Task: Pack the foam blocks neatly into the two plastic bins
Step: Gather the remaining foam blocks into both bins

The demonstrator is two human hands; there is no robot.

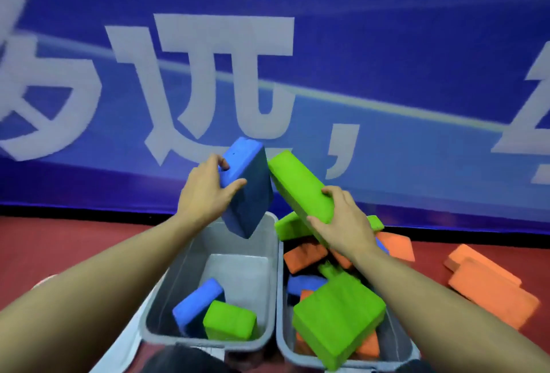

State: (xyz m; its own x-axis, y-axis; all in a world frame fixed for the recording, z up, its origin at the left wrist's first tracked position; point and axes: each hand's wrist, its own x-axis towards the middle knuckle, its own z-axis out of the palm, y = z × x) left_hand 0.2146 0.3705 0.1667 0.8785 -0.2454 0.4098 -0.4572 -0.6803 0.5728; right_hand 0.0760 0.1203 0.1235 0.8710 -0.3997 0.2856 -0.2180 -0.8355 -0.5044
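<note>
Filling the whole background, a blue banner with large white characters stands behind a red floor. Two grey plastic bins sit side by side on that floor. The left bin holds only a blue block and a green block, leaning together at its near end. The right bin is heaped untidily with green, orange and blue blocks, a big green block lying tilted on top at the front. Two orange blocks lie on the floor to the right of the bins, one overlapping the other.

The left hand grips a dark blue block by its long edge, thumb on the front face and fingers wrapped behind, holding it tilted in the air above the far end of the left bin. The right hand clamps a long green block near its lower end, slanted above the right bin. The two held blocks nearly meet at their upper ends.
</note>
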